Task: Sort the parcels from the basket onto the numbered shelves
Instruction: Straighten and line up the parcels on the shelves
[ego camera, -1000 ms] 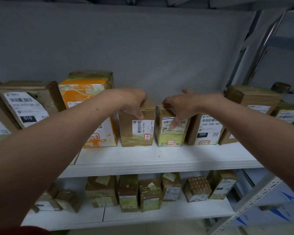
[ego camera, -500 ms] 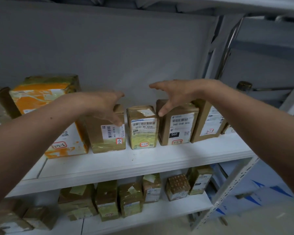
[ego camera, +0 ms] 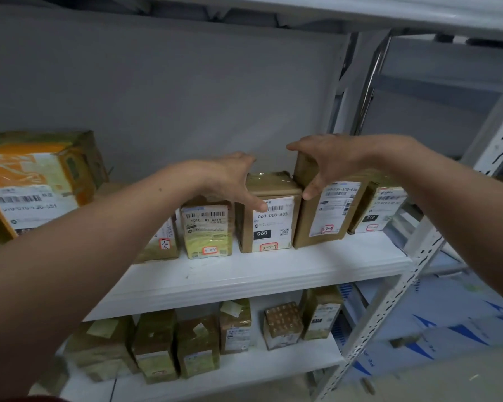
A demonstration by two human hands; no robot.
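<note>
Both bare forearms reach in from the lower corners toward the racking. L hand (ego camera: 227, 181) is spread wide, palm down, fingers straight, holding nothing. It hovers over the tops of two parcels, w/ the thumb tip lying across the top of the label on the 060 parcel (ego camera: 269, 227); can't tell if it presses there or only overlaps in view. R hand (ego camera: 334, 161) is also open, gripping nothing. Its fingers stretch leftward above the top corner of the tall parcel (ego camera: 328, 216), and its thumb points down in front of that parcel's upper-left edge; contact unclear. All these parcels stand upright toward the back of the middle shelf (ego camera: 259, 274), labels facing out. In a row from the left: a big orange parcel (ego camera: 32, 187), a brown parcel (ego camera: 163, 245) mostly hidden behind the L forearm, a yellow-green parcel (ego camera: 208, 233), the 060 parcel, the tall parcel touching it, then a 010 parcel (ego camera: 381, 210) at the R end. Several carry a small red-bordered sticker low on the front, handwriting too blurred to read for sure. Below, the lower shelf (ego camera: 244, 375) holds a row of taped parcels (ego camera: 235, 326), also upright. A perforated white upright (ego camera: 395, 309) stands at the R front corner, w/ blue-and-white cartons (ego camera: 447, 323) beyond it, low down. Furthest back is the grey wall (ego camera: 157, 97); the upper shelf (ego camera: 360, 10) runs along the top edge.
</note>
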